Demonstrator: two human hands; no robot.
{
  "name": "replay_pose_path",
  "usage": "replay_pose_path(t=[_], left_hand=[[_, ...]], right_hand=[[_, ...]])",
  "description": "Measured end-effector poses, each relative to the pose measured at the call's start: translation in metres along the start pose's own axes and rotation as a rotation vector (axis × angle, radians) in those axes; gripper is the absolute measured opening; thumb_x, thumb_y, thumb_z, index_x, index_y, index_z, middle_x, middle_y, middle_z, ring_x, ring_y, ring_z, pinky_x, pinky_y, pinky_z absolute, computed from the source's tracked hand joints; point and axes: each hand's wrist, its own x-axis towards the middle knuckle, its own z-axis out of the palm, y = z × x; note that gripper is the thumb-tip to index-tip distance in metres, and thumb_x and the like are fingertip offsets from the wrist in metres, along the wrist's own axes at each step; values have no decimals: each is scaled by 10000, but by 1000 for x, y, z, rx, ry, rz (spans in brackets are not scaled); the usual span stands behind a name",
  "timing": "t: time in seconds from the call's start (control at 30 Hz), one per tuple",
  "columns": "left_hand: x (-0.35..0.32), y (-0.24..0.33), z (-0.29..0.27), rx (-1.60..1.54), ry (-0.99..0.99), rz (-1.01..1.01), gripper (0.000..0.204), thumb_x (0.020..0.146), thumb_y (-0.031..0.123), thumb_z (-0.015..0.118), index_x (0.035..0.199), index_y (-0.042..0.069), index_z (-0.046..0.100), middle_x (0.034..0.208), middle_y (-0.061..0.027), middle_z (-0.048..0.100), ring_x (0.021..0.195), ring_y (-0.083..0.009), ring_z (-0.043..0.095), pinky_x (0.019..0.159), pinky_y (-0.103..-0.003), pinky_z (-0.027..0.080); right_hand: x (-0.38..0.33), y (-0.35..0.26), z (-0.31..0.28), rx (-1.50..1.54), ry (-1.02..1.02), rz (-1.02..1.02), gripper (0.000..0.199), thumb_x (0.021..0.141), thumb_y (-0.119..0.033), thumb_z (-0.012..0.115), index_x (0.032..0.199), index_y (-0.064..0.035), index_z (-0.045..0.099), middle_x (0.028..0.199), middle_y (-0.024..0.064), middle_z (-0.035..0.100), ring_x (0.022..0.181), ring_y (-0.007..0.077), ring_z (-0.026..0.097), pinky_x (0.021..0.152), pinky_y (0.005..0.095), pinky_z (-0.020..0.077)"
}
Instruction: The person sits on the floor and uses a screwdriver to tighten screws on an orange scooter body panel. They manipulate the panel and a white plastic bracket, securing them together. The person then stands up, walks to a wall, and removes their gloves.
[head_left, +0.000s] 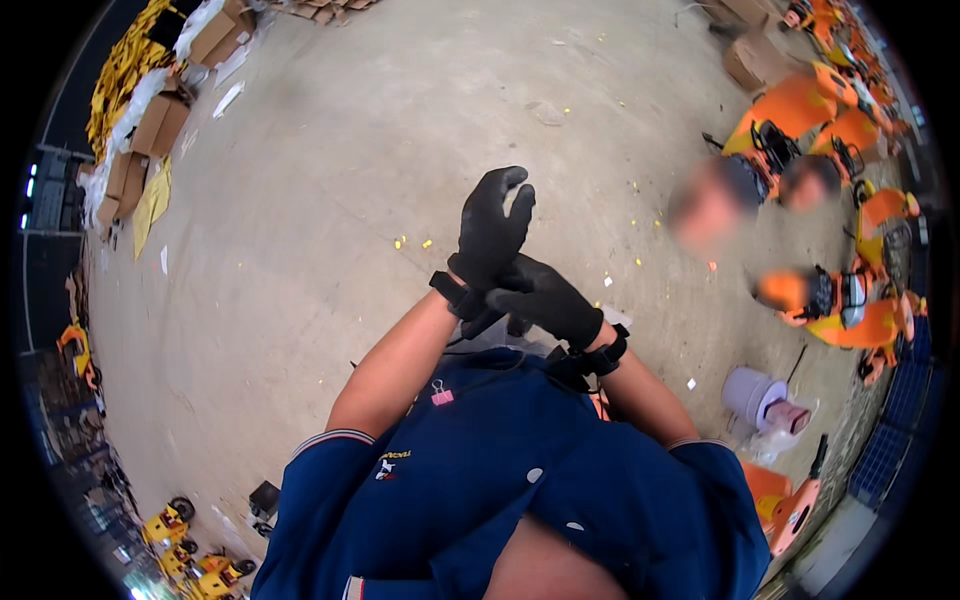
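A person in a dark blue shirt (610,490), a pink clip (442,397) fastened to its front, brings both black-gloved hands together at the center of the frame. The right hand (552,300) crosses beneath the left at the inner wrist, touching the glove beside the black left wrist strap (455,292); its fingertips are partly hidden, and whether they are clamped on anything cannot be told. The left hand (493,228) is raised above it, curled fingers and thumb apart with nothing between them. A matching right wrist strap (606,353) circles the other arm. At lower right stands a pale purple bucket (748,393) on the gray concrete floor (330,190). Orange ride-on vehicles (870,325) line the right edge, while cardboard boxes (160,126) and a yellow heap (118,80) fill the upper left.
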Motion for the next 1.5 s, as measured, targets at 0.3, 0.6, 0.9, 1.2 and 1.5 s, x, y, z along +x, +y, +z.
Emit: replay_pose_path(t=[0.3,0.6,0.9,1.2,1.5], left_hand=[[194,-94,25,-581,-497,-619,313,1009,305,518,1178,53,595,992,-64,677,828,-138,642,719,-311,531],[444,-164,30,237,-102,-207,317,1004,345,436,925,82,593,724,-183,663,705,-406,657,614,-518,494],[642,-225,67,455,-59,-251,325,1015,338,409,927,96,608,703,-175,667,668,-391,664,598,-510,507],[870,-319,117,621,277,-134,285,972,273,499,796,60,571,769,-178,624,719,-404,606,623,-500,458],[1053,-250,144,-624,-127,-794,412,1010,456,488,1030,72,636,721,-7,612,568,-83,523,480,-239,389]], right_hand=[[184,-56,-204,726,173,-203,795,995,-635,317,1427,30,381,1401,195,501,1288,298,497,1091,435,391],[393,-188,-307,761,354,-141,783,985,-629,381,1464,-9,362,1435,131,476,1297,263,477,1101,429,375],[542,-269,-452,637,320,-59,788,994,-612,378,1477,8,319,1469,142,442,1352,267,421,1141,454,311],[652,-406,-630,700,-37,-86,589,1068,-393,328,1454,52,314,1478,206,415,1370,319,411,1142,441,346],[736,-527,-768,594,-47,-33,488,1074,-293,390,1427,43,366,1400,181,518,1290,235,521,1050,324,439]])
